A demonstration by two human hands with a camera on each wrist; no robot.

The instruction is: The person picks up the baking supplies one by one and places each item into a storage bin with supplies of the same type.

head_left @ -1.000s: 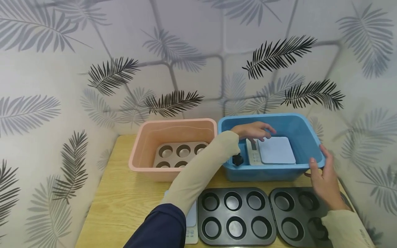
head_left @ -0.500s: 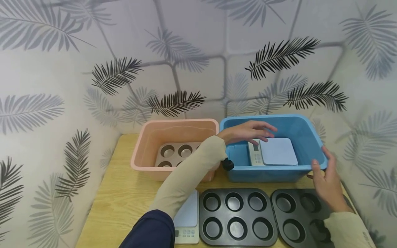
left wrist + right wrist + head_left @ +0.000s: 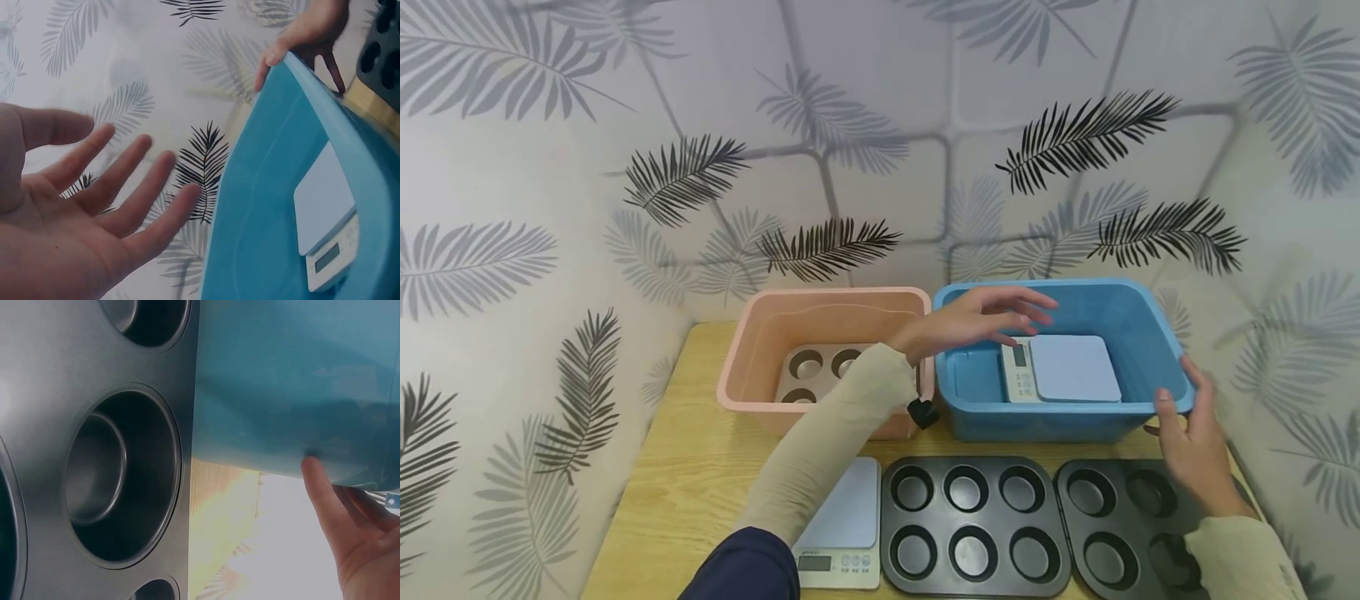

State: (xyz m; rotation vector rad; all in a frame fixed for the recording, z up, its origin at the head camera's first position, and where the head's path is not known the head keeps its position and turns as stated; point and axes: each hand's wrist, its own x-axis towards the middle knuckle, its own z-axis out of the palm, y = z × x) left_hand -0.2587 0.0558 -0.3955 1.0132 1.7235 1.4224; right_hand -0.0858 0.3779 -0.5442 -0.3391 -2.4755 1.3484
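Note:
My left hand [image 3: 977,321] hovers over the left side of the blue plastic bin [image 3: 1037,423], fingers spread and palm bare in the left wrist view. Inside that bin lies a white kitchen scale [image 3: 1075,367], its display toward the left. At the bin's front right corner my right hand [image 3: 1195,442] grips, thumb against the front wall and fingers round the side. The right wrist view shows the thumb [image 3: 319,484] touching the blue wall, the other fingers partly hidden behind it. My left forearm crosses over the pink bin [image 3: 727,367], which holds a light brown muffin pan [image 3: 824,377].
In front of the bins, a second kitchen scale [image 3: 842,517] lies beside a dark muffin pan [image 3: 936,521]. Another dark muffin pan [image 3: 1097,521] sits to its right, partly under my right arm. A leaf-patterned wall [image 3: 880,167] rises behind the wooden table [image 3: 685,467].
My left hand has drawn back to the left, away from the scale in the blue bin. More of the scale on the table shows. The right hand stays at the bin's corner.

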